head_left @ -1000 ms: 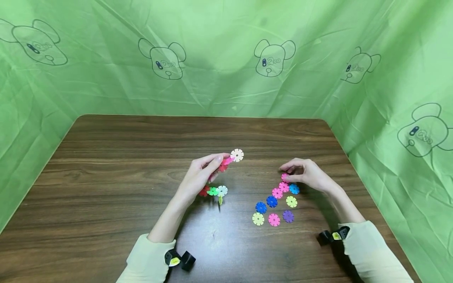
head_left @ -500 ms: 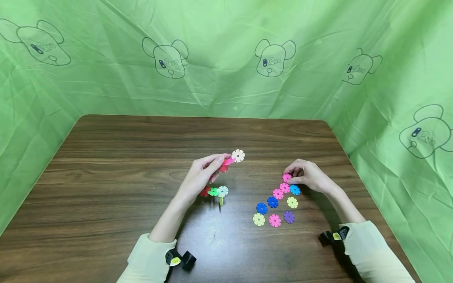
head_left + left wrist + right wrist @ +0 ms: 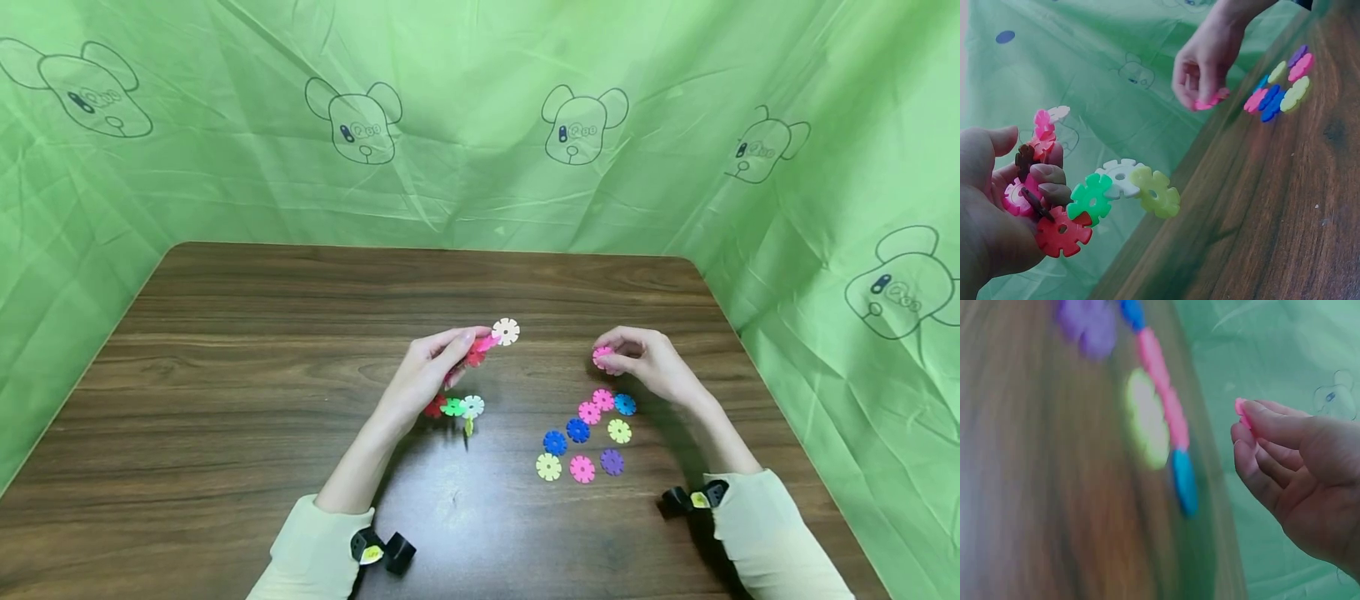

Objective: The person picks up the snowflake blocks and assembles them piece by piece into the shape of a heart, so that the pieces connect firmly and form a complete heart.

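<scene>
My left hand (image 3: pixel 420 373) grips a chain of joined, notched plastic discs (image 3: pixel 1063 232). One end carries a white disc (image 3: pixel 506 332) beside pink and red ones. From the other end hang a red, a green disc (image 3: pixel 1091 199), a white and a yellow-green disc (image 3: pixel 1160 194). The fingers cover part of the chain's middle. Farther right, my right hand (image 3: pixel 654 363) pinches a single pink notched disc (image 3: pixel 602 358) between thumb and fingertips, held above the table. In the right wrist view this pink disc (image 3: pixel 1242 412) is mostly behind the thumb.
Several loose discs lie on the wooden table (image 3: pixel 262 333) below the right hand: pink (image 3: pixel 582 469), dark blue (image 3: pixel 577 430), light blue (image 3: pixel 625 405), yellow-green (image 3: pixel 619 431) and purple (image 3: pixel 612 462). A green printed curtain (image 3: pixel 465 183) stands around the table's far and side edges.
My right hand has picked up the topmost pink disc from the group and moved it up and slightly left, away from the others. The left hand with its chain has hardly moved.
</scene>
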The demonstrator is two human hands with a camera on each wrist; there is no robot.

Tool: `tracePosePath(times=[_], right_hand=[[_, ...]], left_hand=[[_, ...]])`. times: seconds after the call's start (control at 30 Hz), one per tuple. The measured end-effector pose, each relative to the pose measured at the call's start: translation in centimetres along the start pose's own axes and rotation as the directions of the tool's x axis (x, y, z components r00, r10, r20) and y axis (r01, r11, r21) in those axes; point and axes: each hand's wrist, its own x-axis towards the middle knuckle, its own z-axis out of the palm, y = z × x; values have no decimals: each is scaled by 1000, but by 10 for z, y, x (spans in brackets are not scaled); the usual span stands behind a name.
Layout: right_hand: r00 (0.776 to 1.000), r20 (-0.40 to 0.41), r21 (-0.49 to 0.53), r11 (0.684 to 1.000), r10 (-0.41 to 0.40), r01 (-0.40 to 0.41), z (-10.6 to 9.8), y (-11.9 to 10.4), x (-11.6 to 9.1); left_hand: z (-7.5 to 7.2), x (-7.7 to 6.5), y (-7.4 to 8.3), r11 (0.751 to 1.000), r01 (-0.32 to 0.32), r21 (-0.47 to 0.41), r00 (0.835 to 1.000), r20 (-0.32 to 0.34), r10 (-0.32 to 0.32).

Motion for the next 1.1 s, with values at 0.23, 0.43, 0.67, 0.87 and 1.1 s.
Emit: tracePosePath(times=[0.23,0.43,0.67,0.87,1.1], right_hand=[[995,-85,127,991,-43,53,14,-36,9],[988,-145,165,983,-55,79,26,-68,17],[979,-164,196,969,-121,153,38,-100,23],[976,-178,221,962,-122,161,44,-112,22],[973,-197,248,955,-117,165,48,-116,21]], left_hand=[[-2,3,2,1000,-5,7,1000,8,5],[-4,5,1,999,33,-18,999,10,-32],[-8,6,3,996,68,-53,998,-6,-68],[-8,6,5,993,69,-90,998,12,-69],[-8,5,5,995,66,-76,998,25,-65]])
